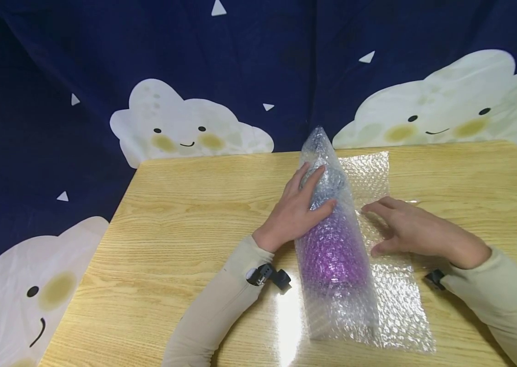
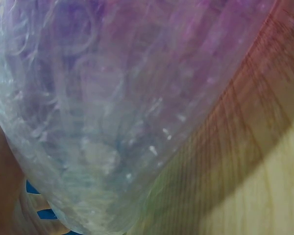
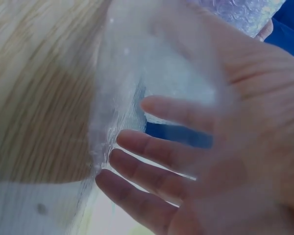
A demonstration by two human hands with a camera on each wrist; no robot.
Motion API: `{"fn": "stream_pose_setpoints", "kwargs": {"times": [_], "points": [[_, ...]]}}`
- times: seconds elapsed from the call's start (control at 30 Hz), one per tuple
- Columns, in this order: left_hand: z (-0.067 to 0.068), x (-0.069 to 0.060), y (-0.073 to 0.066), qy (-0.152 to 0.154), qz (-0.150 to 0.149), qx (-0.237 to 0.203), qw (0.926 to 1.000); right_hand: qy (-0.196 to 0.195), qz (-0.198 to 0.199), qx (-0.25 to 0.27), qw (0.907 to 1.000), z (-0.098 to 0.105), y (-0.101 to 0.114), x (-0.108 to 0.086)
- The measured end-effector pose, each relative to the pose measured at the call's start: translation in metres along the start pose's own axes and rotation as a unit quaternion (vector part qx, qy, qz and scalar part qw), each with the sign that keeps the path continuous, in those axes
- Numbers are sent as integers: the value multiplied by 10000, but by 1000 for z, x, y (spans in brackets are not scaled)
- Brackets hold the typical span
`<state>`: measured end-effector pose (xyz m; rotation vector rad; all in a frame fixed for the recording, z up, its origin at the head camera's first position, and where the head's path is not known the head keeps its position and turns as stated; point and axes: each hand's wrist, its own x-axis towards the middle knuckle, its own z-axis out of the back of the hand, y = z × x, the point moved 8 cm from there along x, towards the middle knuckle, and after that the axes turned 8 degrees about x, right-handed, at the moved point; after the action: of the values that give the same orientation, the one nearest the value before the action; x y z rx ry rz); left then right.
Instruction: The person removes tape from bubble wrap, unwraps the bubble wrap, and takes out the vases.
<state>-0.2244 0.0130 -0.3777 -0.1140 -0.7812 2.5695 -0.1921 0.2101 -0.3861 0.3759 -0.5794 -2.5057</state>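
A purple and pale blue item (image 1: 334, 257) lies lengthwise on the table, rolled in clear bubble wrap; the wrap hides what kind of thing it is. My left hand (image 1: 296, 213) rests on the upper half of this roll with fingers spread. In the left wrist view the wrapped item (image 2: 117, 93) fills most of the picture. A flat tail of bubble wrap (image 1: 401, 300) sticks out along the roll's right side. Over that tail is my right hand (image 1: 412, 230), fingers extended and apart. The right wrist view shows blurred clear film (image 3: 117, 73) close to those fingers.
The wooden table (image 1: 185, 244) carries the roll, whose tip reaches the far edge. Behind it hangs a dark blue cloth (image 1: 249, 51) printed with white clouds and triangles. Small black cameras sit at both wrists.
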Motion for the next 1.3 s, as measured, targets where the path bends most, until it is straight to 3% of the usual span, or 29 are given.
{"fn": "stream_pose_setpoints", "kwargs": {"times": [0.77,1.1,1.3], "points": [[0,0,-1,-10,-1,-1,10000,-148,349,-201,9991,-1,6,-2],[3,-2,-1,-136,-41,-86,9999,-114,351,-254,9990,-3,6,0],[1,-1,0,-45,-29,-43,10000,-130,275,-241,9992,-4,5,0]]}}
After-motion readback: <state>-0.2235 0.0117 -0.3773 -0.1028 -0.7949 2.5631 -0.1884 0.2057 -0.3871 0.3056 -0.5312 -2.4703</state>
